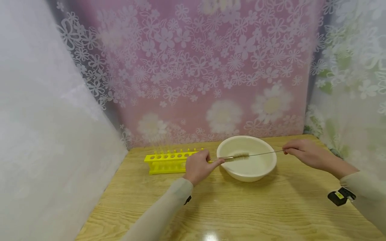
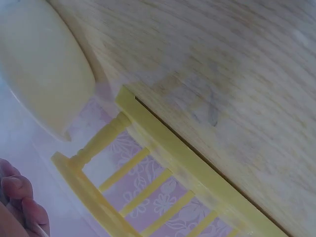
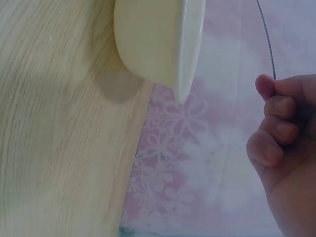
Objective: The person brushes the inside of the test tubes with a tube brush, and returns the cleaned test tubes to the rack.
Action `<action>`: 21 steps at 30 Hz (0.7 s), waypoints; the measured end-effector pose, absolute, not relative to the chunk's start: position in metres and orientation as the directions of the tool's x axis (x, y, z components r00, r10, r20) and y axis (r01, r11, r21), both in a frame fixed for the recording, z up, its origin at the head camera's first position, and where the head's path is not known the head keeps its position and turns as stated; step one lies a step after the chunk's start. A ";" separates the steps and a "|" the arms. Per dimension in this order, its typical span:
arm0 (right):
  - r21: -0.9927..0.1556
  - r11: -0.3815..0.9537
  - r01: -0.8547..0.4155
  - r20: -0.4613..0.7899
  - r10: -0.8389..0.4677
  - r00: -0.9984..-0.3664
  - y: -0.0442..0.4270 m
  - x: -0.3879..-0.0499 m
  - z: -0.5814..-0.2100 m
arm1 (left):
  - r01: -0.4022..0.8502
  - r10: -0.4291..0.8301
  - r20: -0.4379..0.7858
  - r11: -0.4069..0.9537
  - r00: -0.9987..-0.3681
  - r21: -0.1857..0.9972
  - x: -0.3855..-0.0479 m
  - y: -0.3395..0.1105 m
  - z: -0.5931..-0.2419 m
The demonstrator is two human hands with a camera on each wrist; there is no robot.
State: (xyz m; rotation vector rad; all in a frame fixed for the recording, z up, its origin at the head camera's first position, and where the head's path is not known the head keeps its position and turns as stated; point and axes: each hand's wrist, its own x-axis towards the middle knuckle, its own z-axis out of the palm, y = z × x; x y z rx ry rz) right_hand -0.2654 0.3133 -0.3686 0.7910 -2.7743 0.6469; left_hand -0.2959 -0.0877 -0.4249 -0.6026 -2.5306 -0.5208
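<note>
My left hand [image 1: 199, 165] grips a clear glass test tube [image 1: 228, 158], whose end sticks out over the bowl's left rim. My right hand [image 1: 310, 154] pinches the twisted wire handle of a test tube brush [image 1: 241, 156] between thumb and forefinger, the other fingers curled in. The brush's tan bristles lie in line with the tube's mouth; how far they reach inside, I cannot tell. Beneath both is a cream bowl [image 1: 248, 176]. In the right wrist view the brush wire [image 3: 269, 44] rises from the fingertips. Only some left fingers [image 2: 22, 190] show in the left wrist view.
A yellow test tube rack [image 1: 166, 172] stands left of the bowl, partly behind my left hand, with several clear tubes [image 1: 161, 144] upright at its left part. The wooden table [image 1: 241, 214] meets a pink flowered curtain [image 1: 193, 83] behind, with pale sheets at both sides.
</note>
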 end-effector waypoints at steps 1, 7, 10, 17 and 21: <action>-0.346 0.765 -0.544 0.301 -0.458 -0.836 0.315 -0.265 -0.369 | 0.498 0.311 0.533 0.830 -0.787 0.251 -0.296 -0.088 -0.425; -0.302 0.770 -0.562 0.370 -0.449 -0.813 0.324 -0.264 -0.372 | 0.491 0.305 0.523 0.830 -0.796 0.264 -0.296 -0.088 -0.431; -0.313 0.767 -0.560 0.371 -0.444 -0.816 0.326 -0.263 -0.373 | 0.489 0.308 0.518 0.833 -0.798 0.258 -0.296 -0.086 -0.432; -0.364 0.760 -0.539 0.355 -0.421 -0.834 0.324 -0.260 -0.374 | 0.491 0.298 0.535 0.831 -0.790 0.261 -0.297 -0.083 -0.430; -0.402 0.746 -0.532 0.325 -0.427 -0.844 0.320 -0.260 -0.373 | 0.483 0.291 0.537 0.836 -0.792 0.260 -0.298 -0.083 -0.429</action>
